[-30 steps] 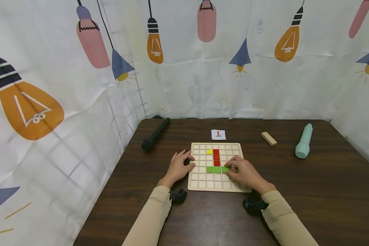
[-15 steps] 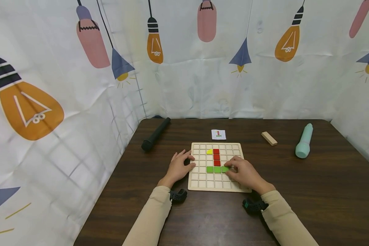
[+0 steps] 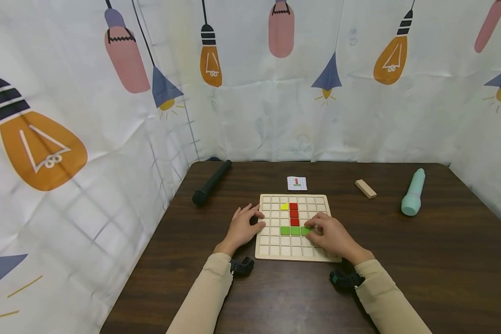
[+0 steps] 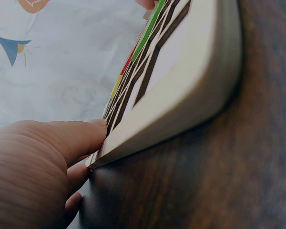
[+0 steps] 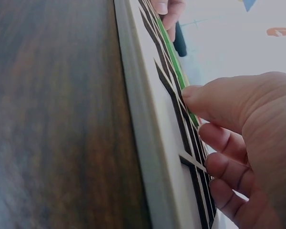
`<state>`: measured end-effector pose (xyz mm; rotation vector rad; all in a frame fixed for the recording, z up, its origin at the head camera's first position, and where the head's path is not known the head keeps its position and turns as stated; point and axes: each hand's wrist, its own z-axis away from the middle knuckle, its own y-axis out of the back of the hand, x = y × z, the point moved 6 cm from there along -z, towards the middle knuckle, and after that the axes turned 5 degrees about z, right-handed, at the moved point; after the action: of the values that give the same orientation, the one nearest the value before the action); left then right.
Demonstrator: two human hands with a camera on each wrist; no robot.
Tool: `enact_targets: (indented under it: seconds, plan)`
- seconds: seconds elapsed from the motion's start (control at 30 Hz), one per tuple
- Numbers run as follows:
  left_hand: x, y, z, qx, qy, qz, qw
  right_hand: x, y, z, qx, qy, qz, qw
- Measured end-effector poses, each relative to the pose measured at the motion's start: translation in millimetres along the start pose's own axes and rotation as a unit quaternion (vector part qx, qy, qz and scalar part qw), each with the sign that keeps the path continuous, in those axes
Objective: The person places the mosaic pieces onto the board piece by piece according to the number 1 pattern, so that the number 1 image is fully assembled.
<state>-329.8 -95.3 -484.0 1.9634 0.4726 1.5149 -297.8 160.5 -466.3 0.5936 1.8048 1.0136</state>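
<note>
A pale wooden grid board (image 3: 274, 251) lies flat on the dark table. My left hand (image 3: 242, 226) holds its left edge between thumb and fingers; the left wrist view has the thumb (image 4: 88, 135) against the rim. With thumb and forefinger, my right hand (image 3: 330, 234) pinches the rightmost green tile (image 3: 305, 230), partly hidden by the fingertips. Two other green tiles (image 3: 290, 230) continue that row to the left. Above the middle one stands a column of red tiles (image 3: 294, 214). A yellow piece (image 3: 284, 207) sits left of the top red tile.
Behind the board lies a small printed card (image 3: 297, 183) with a coloured grid pattern. A black microphone (image 3: 211, 183) is at the back left. Toward the right are a small wooden block (image 3: 365, 189) and a mint-green microphone-shaped object (image 3: 413, 192). Printed curtains surround the table (image 3: 442, 260).
</note>
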Motion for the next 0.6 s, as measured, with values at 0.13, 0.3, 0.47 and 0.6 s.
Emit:
enact_targets:
  seconds: [0.13,0.3,0.47,0.6]
  plan:
    - [1.3,0.2,0.9,0.002,0.002,0.001,1.0000,1,0,0.4,0.003,0.002,-0.004,1.0000]
    - [1.9,0.0,1.3,0.003,0.005,0.001,1.0000,2,0,0.2,0.006,0.005,-0.004,1.0000]
    - [2.7,0.0,1.8,0.001,0.004,0.001,1.0000,3,5,2.0,0.038,0.018,-0.007,0.9991]
    - [3.3,1.3,2.1,0.004,0.004,0.003,1.0000,1,17,2.6,0.086,0.031,-0.007,0.9958]
